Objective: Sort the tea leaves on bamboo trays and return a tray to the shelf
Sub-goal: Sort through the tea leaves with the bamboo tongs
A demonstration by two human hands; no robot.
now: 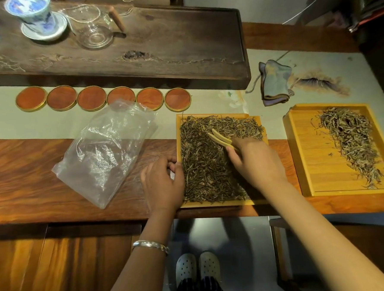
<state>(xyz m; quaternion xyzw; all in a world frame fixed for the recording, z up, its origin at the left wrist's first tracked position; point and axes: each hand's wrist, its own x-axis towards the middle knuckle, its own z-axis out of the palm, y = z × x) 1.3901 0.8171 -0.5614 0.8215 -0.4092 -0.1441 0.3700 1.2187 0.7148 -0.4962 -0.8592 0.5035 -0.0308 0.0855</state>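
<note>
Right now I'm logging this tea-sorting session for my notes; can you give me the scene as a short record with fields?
left hand: grips the left rim of the near tray
right hand: holds bamboo tweezers over the leaves
near tray: covered almost fully with dark tea leaves
right tray: smaller strip of paler leaves along its right side, apart from the near tray
plastic bag: crumpled, left of the near tray
coasters: six in a row behind
</note>
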